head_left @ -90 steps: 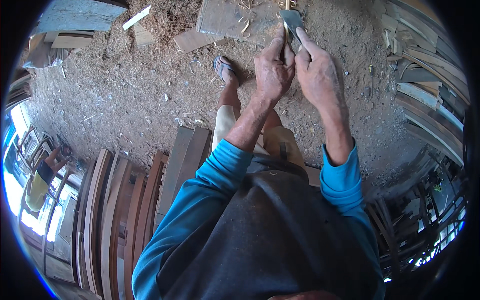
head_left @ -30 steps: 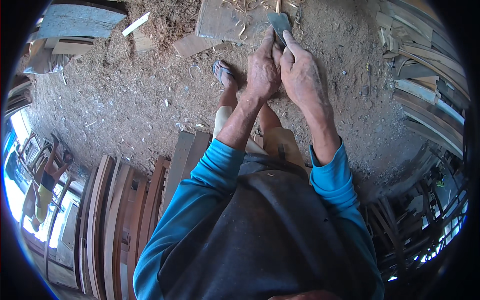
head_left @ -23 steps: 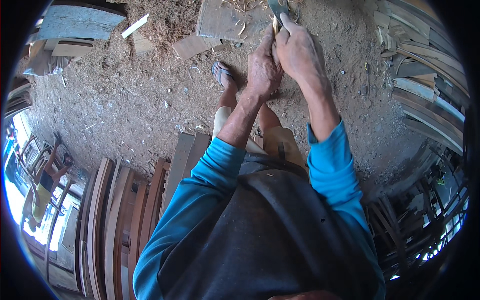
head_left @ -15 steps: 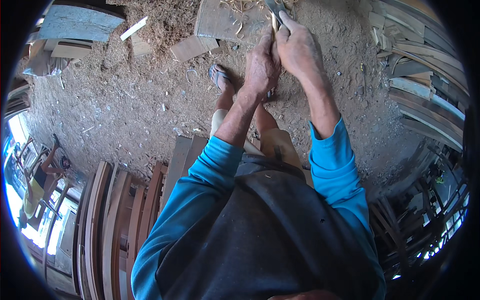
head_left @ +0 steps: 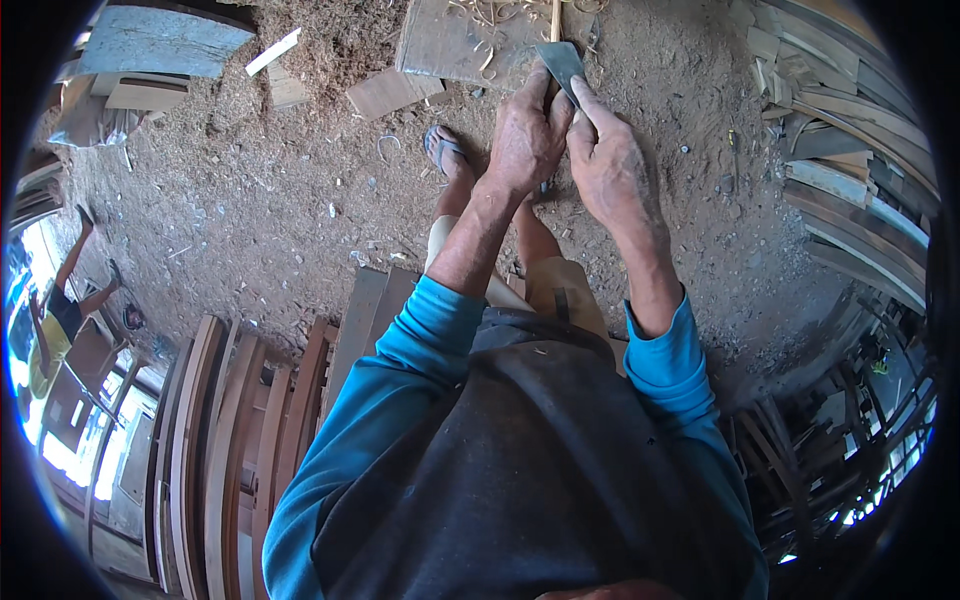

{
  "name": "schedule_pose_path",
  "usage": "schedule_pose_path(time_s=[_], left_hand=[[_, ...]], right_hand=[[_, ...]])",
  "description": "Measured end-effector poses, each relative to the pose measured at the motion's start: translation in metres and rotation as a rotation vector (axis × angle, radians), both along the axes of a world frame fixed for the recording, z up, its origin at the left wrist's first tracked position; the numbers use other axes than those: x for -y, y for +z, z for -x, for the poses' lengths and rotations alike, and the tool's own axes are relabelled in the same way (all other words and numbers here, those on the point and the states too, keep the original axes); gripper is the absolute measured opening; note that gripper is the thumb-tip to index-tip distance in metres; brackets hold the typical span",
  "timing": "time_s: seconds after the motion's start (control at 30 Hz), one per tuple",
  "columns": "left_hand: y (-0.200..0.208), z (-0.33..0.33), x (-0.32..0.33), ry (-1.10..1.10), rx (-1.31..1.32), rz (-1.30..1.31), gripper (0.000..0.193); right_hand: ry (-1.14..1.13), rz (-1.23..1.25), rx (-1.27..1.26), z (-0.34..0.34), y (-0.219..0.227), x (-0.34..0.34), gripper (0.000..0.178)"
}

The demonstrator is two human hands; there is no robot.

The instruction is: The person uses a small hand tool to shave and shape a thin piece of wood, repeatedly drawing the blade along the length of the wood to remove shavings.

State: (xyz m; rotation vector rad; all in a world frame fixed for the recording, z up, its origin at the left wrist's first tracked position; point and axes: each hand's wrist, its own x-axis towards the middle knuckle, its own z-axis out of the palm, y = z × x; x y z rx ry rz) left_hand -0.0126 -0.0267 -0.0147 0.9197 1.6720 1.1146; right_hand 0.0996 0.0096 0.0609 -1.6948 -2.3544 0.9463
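My right hand (head_left: 612, 160) is closed on a dark grey flat metal blade (head_left: 564, 66) with a broad end, its index finger stretched along it. Beside it, my left hand (head_left: 527, 138) is closed around the near end of a slim pale wooden stick (head_left: 556, 18). The stick runs away from me, beyond the top edge of the picture, and the blade lies across it. What the left palm grips is partly hidden. Underneath, on the ground, a flat wooden board (head_left: 430, 42) carries several curled shavings (head_left: 487, 58).
Sawdust covers the ground (head_left: 270, 190) around my sandalled feet (head_left: 446, 150). Small board offcuts (head_left: 393, 94) lie left of the board. Stacked timber (head_left: 850, 180) lines the right side; upright planks (head_left: 235, 420) stand at the lower left. Another person (head_left: 62, 335) sits at the far left.
My right hand has drawn back toward me with the blade, whose flat face now shows. My left hand has stayed nearly in place. The person at the far left has shifted posture.
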Motion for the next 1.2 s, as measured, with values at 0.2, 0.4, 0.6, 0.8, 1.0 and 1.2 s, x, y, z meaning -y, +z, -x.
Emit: schedule_pose_path(time_s=[0.2, 0.4, 0.6, 0.8, 1.0, 1.2], left_hand=[[-0.001, -0.006, -0.001, 0.053, -0.015, 0.055, 0.037], [-0.002, -0.007, 0.0, 0.051, 0.017, 0.033, 0.054], [-0.001, -0.009, 0.001, 0.027, -0.008, -0.012, 0.057], [-0.008, -0.013, 0.002, 0.078, -0.077, 0.042, 0.046], [-0.005, -0.012, 0.003, 0.024, -0.035, 0.082, 0.036], [-0.009, -0.014, 0.004, 0.091, -0.006, 0.024, 0.045]], right_hand=[[0.004, -0.001, 0.055, 0.007, -0.007, -0.003, 0.042], [-0.045, 0.096, 0.125, 0.023, -0.003, -0.016, 0.043], [-0.079, 0.025, 0.076, 0.036, -0.009, -0.042, 0.047], [-0.146, 0.112, -0.037, 0.003, 0.009, -0.03, 0.047], [-0.041, -0.012, 0.051, -0.001, -0.001, 0.014, 0.042], [-0.029, -0.027, 0.047, 0.01, -0.009, 0.001, 0.04]])
